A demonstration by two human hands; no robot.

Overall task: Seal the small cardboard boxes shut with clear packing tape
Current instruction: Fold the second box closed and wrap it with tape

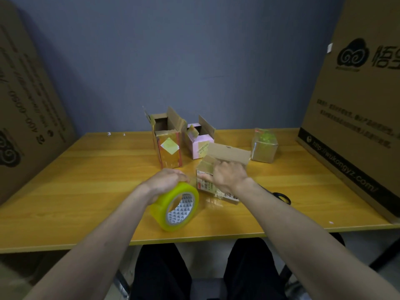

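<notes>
Right carton (pixel 355 118), right edge of frame — black cloud logo with two swirl eyes; beside it a large Chinese character, 悟, the next one cut off. Black band along its lower edge, white web address "http://wukongyz.com/". Smaller Chinese lines above the band, too blurred to read.

Left carton (pixel 28 100), left edge of frame — number "400-0060" printed sideways, remainder unclear; part of the same cloud logo.

Small boxes' labels: unreadable.

A yellow wooden table (pixel 86 191) stands against a blue-grey wall (pixel 194 50). Large printed cardboard cartons lean at either side, one on the left (pixel 26 109) and one on the right (pixel 357 115). Black-handled scissors (pixel 281 197) lie on the tabletop.
</notes>
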